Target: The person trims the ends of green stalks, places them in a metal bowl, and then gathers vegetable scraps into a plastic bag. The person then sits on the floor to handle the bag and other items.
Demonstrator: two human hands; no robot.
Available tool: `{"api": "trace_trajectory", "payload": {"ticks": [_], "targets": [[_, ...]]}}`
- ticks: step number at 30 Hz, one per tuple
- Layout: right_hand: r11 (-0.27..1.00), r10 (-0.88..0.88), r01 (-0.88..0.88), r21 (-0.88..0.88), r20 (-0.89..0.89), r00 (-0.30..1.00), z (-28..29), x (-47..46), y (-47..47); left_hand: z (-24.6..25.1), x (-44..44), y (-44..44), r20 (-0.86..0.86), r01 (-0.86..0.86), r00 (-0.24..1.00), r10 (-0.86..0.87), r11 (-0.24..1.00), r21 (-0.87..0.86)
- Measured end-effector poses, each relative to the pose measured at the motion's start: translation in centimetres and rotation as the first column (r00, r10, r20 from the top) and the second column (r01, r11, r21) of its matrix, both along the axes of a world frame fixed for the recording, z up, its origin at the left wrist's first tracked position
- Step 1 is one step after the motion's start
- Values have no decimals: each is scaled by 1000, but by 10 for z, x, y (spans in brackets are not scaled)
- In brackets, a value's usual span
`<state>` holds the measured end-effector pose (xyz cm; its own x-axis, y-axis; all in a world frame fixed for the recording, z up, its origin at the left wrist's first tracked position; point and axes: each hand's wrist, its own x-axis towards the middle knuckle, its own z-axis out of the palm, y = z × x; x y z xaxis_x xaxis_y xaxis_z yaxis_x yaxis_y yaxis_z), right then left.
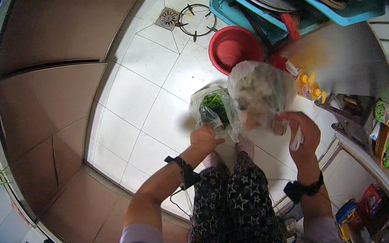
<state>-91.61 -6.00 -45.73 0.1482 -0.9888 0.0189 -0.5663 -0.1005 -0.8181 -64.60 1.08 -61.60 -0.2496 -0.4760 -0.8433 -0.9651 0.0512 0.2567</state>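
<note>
My left hand (203,137) grips the rim of a thin clear plastic bag (195,106). Chopped or loose leafy greens (215,105) show through its mouth, above the white tiles. A second, fuller translucent plastic bag (261,89) hangs from my right hand (302,128), whose fingers close on its gathered top. Pale brownish lumps fill this bag, too blurred to name. The two bags are side by side, and the fuller one overlaps the edge of the other in my view.
A red plastic basin (234,49) stands on the tiled floor (144,83) beyond the bags. Blue plastic racks (277,24) hold pans and lids at the far right. Yellow-capped bottles (308,87) stand right of the bags. A black ring stand (197,20) lies near the floor drain (169,18). Brown cabinets (53,100) line the left.
</note>
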Motion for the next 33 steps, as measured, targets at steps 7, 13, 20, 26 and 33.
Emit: {"api": "trace_trajectory", "payload": {"ticks": [7,13,20,26,33], "targets": [[973,141,-142,180,21,990,61,7,25,-51,13,33,-44,-114,993,108,977,-179],[952,222,-224,210,37,974,87,6,61,-57,24,48,-345,-434,874,342,868,-241],[899,353,-341,275,4,935,112,20,79,-62,40,59,-442,-866,35,896,248,434],[890,373,-382,249,86,924,117,35,71,-45,64,61,-256,-762,500,827,561,322],[880,393,-415,232,136,909,86,73,67,-33,80,60,-290,-823,-109,951,77,563]]}}
